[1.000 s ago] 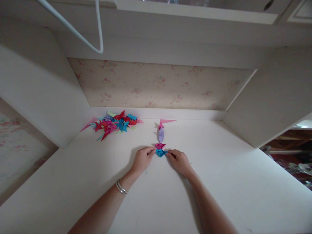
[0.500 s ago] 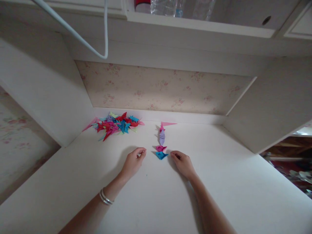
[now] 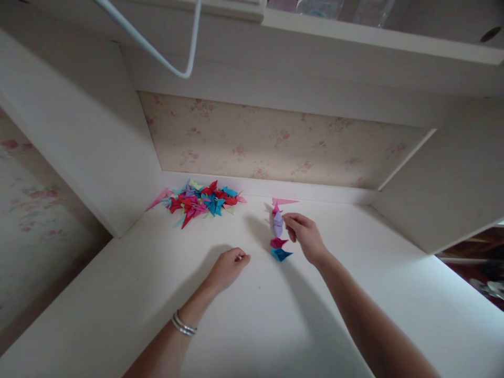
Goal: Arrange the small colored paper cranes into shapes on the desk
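Note:
Folded paper cranes stand in a short row on the white desktop: a pink crane (image 3: 276,209) at the back, then a purple crane (image 3: 277,226), a magenta crane (image 3: 277,243) and a blue crane (image 3: 280,254) at the front. My right hand (image 3: 305,233) reaches in from the right, its thumb and forefinger pinched at the purple crane's right edge. Left of the row, my left hand (image 3: 227,266) hovers close to the desktop with its fingers curled against the thumb; nothing shows in it.
A heap of colourful paper cranes (image 3: 205,202) lies at the back left. White side panels flank the desk (image 3: 252,325), and a shelf (image 3: 354,34) with clear plastic items overhangs it. A white cable (image 3: 157,50) hangs at the upper left.
My right hand has gone from beside the blue crane back to the purple one. My left hand stays curled left of the row. The view has shifted slightly, moving the scene rightward.

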`<state>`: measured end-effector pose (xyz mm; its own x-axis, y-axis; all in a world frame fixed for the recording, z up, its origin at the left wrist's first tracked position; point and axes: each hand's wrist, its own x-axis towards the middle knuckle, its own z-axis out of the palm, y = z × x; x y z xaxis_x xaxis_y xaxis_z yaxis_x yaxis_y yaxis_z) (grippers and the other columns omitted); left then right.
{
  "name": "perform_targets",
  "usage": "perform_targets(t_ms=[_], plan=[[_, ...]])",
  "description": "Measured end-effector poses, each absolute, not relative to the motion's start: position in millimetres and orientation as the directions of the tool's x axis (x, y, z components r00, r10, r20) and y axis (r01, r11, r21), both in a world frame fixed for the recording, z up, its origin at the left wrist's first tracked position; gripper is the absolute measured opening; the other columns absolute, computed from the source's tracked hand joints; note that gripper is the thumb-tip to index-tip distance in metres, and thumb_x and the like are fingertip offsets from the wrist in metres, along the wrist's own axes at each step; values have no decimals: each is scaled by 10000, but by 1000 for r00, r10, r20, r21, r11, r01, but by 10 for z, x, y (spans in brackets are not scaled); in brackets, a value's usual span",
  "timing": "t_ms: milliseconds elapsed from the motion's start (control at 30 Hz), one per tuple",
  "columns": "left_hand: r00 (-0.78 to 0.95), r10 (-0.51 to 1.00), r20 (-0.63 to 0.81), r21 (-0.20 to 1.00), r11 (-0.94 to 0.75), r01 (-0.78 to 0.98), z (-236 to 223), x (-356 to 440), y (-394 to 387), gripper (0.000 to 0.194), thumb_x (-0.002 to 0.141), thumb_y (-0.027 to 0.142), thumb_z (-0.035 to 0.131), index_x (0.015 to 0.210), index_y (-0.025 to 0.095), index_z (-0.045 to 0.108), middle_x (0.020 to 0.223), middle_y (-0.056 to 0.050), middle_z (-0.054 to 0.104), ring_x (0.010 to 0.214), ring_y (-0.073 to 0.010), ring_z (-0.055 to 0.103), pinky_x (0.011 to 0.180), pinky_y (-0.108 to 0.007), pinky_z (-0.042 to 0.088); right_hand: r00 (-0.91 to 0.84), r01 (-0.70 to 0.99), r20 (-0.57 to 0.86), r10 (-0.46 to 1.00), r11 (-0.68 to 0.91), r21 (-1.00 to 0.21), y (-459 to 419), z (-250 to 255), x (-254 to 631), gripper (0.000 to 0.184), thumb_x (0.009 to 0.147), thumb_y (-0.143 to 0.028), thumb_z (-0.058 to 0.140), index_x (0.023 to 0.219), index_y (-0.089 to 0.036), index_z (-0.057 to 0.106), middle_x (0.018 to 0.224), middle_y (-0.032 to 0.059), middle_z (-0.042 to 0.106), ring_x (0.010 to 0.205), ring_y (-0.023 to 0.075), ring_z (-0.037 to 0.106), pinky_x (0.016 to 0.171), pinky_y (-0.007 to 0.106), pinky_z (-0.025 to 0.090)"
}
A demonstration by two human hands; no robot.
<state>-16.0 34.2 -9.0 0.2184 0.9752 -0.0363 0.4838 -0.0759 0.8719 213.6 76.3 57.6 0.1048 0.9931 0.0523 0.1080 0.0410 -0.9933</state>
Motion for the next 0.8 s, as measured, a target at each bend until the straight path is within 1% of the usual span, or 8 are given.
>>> perform_targets(t_ms=[67, 167, 233, 300, 367, 467, 600, 800], plan=[[217, 976, -26, 872, -84, 483, -92, -171, 337, 305, 815, 422, 506, 746, 163, 651, 639, 11, 597, 621, -148, 533, 586, -244, 337, -19, 41, -3, 1000, -2, -999, 1012, 700, 1793, 205, 777, -352, 632, 891, -181, 642, 754, 32, 607, 457, 86, 439, 427, 254, 317], [215, 977, -8, 871, -98, 482, -115, -183, 335, 298, 818, 412, 502, 740, 166, 649, 627, 12, 595, 617, -147, 536, 588, -242, 339, -146, 31, -147, 978, -144, -989, 1432, 707, 1306, 178, 807, -292, 618, 938, -173, 624, 817, 31, 627, 488, 87, 505, 472, 245, 416], [210, 978, 4, 874, -105, 474, -134, -184, 340, 298, 822, 410, 497, 728, 167, 641, 626, 10, 594, 611, -145, 533, 583, -241, 337, -153, 64, -208, 966, -200, -978, 1686, 620, 1044, 154, 842, -278, 607, 924, -148, 624, 809, 39, 627, 523, 92, 532, 509, 243, 454], [208, 978, 1, 877, -101, 470, -147, -181, 347, 305, 828, 414, 491, 714, 168, 632, 618, 9, 590, 600, -145, 527, 569, -243, 331, -132, 99, -241, 961, -229, -968, 1890, 509, 851, 168, 883, -288, 590, 960, -142, 626, 879, 53, 637, 626, 111, 581, 584, 253, 497], [210, 978, -5, 880, -95, 465, -151, -177, 352, 310, 834, 417, 488, 717, 169, 633, 616, 6, 594, 597, -148, 530, 564, -245, 331, -108, 126, -254, 961, -240, -963, 2037, 412, 725, 232, 913, -314, 576, 1071, -146, 608, 1019, 67, 631, 798, 149, 621, 701, 307, 535], [203, 979, -14, 892, -79, 445, -146, -171, 358, 302, 835, 414, 497, 771, 166, 659, 667, -11, 638, 634, -159, 566, 597, -252, 364, -72, 146, -254, 965, -242, -959, 2175, 327, 641, 320, 927, -341, 565, 1195, -166, 561, 1185, 81, 583, 987, 201, 604, 829, 401, 529], [171, 984, -42, 900, -37, 434, -145, -168, 380, 304, 829, 410, 513, 825, 157, 681, 726, -38, 680, 673, -175, 603, 628, -265, 395, -41, 150, -231, 972, -222, -963, 2263, 276, 638, 319, 928, -342, 561, 1201, -177, 564, 1216, 84, 571, 1014, 210, 595, 853, 409, 520], [136, 989, -56, 913, -4, 408, -138, -175, 411, 304, 828, 405, 512, 836, 157, 686, 794, -60, 711, 737, -200, 636, 687, -288, 422, -48, 154, -181, 982, -172, -973, 2288, 262, 661, 345, 921, -342, 573, 1214, -163, 552, 1207, 86, 572, 1012, 216, 598, 846, 418, 522]])
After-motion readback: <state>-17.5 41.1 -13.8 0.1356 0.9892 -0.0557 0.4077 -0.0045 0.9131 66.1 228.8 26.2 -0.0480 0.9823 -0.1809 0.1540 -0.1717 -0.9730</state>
